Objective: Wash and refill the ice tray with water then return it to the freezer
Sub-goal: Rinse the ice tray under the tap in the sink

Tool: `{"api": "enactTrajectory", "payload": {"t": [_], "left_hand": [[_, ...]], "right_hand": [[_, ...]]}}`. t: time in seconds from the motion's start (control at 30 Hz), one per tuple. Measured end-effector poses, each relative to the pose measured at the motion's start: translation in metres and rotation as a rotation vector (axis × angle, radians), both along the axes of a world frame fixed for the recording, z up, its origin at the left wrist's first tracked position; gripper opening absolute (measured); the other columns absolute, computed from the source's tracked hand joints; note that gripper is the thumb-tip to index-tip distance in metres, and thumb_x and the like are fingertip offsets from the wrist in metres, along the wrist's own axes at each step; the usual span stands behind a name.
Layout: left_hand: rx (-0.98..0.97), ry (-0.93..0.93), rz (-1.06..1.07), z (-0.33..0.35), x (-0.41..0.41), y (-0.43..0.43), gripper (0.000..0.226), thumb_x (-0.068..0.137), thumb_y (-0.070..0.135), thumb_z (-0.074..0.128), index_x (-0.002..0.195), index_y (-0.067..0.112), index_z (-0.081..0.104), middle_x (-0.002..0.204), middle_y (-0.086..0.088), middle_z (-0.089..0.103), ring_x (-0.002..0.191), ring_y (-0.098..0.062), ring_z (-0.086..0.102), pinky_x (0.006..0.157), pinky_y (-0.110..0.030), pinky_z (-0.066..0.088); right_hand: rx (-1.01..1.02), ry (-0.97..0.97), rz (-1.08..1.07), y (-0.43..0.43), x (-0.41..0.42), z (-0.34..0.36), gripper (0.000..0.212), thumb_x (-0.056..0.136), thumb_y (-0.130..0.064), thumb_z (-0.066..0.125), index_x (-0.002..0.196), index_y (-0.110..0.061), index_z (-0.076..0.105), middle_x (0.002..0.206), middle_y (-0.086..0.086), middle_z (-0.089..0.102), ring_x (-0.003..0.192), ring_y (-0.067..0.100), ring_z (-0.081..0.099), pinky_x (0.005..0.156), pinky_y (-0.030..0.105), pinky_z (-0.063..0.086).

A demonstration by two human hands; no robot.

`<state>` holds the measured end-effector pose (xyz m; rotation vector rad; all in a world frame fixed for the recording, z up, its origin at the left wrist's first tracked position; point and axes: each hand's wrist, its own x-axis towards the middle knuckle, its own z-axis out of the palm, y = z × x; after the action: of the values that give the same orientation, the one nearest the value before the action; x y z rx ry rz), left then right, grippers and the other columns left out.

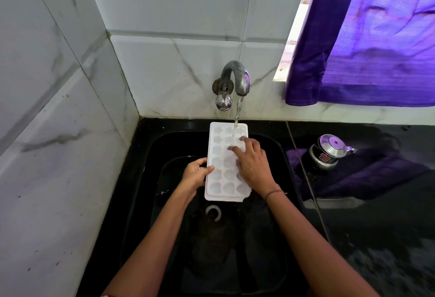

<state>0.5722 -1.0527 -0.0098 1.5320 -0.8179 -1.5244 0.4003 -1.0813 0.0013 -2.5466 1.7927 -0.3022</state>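
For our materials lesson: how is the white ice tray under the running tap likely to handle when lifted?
Probably slippery: water runs over the ice tray. Likely light and fairly stiff: the left hand grips one edge and it lies flat. Being shallow, it may spill.

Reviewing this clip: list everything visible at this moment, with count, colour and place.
black sink: one, black, set in the counter
curved metal tap: one, grey, on the tiled wall, running
white plastic ice tray: one, white, over the sink under the tap
small lidded metal pot: one, silver, counter right of sink
purple curtain: one, purple, upper right
left hand: one, grips the tray's left edge
right hand: one, fingers spread on the tray's cells
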Motion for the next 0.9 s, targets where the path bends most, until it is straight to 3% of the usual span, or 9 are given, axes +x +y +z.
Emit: {"api": "enactTrajectory", "payload": {"t": [0.2,0.33,0.63,0.9], "left_hand": [[-0.001,0.007,-0.021,0.004,-0.008,0.000,0.037,0.090,0.005,0.057,0.127,0.007,0.053,0.086,-0.002,0.067,0.074,-0.013,0.065,0.056,-0.023,0.056],[0.004,0.007,0.001,0.002,-0.005,0.001,0.037,0.090,0.004,0.057,0.127,0.007,0.053,0.084,-0.001,0.067,0.073,-0.013,0.066,0.059,-0.025,0.056],[0.028,0.020,0.015,0.000,-0.003,0.003,0.036,0.089,0.004,0.058,0.125,0.008,0.056,0.096,-0.007,0.067,0.076,-0.015,0.066,0.054,-0.023,0.055],[0.028,0.060,-0.046,0.002,-0.014,-0.004,0.036,0.088,0.005,0.059,0.124,0.011,0.058,0.099,-0.009,0.067,0.079,-0.017,0.066,0.062,-0.025,0.055]], "right_hand": [[0.031,0.026,-0.023,-0.006,0.001,0.001,0.035,0.094,-0.020,0.043,0.127,-0.022,0.054,0.150,0.008,0.026,0.137,0.031,0.021,0.106,0.044,0.030],[0.064,0.071,0.046,-0.008,0.000,-0.001,0.034,0.094,-0.022,0.048,0.127,-0.026,0.054,0.151,0.008,0.025,0.139,0.032,0.019,0.107,0.044,0.027],[0.080,0.057,0.036,-0.008,0.001,-0.006,0.034,0.099,-0.038,0.036,0.124,-0.022,0.054,0.150,0.008,0.028,0.141,0.031,0.017,0.110,0.046,0.023],[-0.016,-0.034,0.039,-0.008,-0.001,-0.002,0.026,0.096,-0.035,0.046,0.117,-0.025,0.058,0.147,0.010,0.035,0.140,0.034,0.023,0.110,0.049,0.023]]}}
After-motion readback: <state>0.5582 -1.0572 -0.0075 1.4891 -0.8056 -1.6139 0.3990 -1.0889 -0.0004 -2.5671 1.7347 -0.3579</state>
